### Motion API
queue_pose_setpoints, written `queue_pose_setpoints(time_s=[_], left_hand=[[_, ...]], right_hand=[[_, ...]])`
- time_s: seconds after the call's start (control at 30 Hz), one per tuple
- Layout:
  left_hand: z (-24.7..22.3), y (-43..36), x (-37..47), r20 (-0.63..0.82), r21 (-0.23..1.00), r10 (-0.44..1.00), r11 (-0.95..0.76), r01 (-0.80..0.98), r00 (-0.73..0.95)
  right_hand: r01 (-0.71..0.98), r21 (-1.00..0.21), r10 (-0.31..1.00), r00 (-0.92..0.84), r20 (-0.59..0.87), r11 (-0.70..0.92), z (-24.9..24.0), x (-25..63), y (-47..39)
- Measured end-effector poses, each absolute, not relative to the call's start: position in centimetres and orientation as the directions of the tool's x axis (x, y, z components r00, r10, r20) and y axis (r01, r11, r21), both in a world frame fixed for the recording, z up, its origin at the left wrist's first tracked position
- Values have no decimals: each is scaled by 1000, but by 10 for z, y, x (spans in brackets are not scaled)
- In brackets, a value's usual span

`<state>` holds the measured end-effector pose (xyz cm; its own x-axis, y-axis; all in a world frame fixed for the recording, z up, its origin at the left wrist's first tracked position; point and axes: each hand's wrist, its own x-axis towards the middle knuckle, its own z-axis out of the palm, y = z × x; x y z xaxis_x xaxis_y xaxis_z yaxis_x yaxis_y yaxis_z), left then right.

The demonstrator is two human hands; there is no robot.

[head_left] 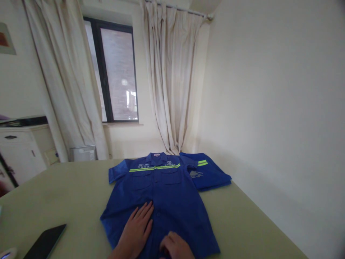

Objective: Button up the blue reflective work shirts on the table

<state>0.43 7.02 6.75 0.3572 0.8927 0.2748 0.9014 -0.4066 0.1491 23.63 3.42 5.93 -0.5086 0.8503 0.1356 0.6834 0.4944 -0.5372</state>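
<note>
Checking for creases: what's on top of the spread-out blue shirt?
The left hand lies flat on the front of the blue shirt; the right hand, curled, is over its lower part. Fabric beneath both hands is hidden.

Ahead of the left hand's [137,230] fingers, a flat blue cloth short-sleeved shirt with yellow-green stripes [172,194] leaves a low way forward. Farther ahead, rightward of the right hand's [175,245] fingers, a folded blue cloth garment [214,176] blocks, beside a plain off-white wall [280,108]. Leftward of the left fingers, matte olive-green tabletop [81,201] gives passage until a thin black rectangular slab [45,241].
</note>
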Motion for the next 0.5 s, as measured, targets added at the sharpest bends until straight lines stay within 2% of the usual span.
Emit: queue_pose_setpoints(time_s=[0.13,0.27,0.4,0.5], left_hand=[[97,92,22,281,185,938,-260,948,202],[91,81,31,375,257,923,-187,948,81],[75,64,32,435,326,897,-239,915,79],[69,66,33,362,305,927,-219,927,101]], right_hand=[[691,-625,919,-378,117,364,99,216,67],[667,-697,954,-290,81,262,109,207,87],[588,-740,938,-298,179,328,97,209,84],[602,-716,932,-293,213,353,92,208,79]])
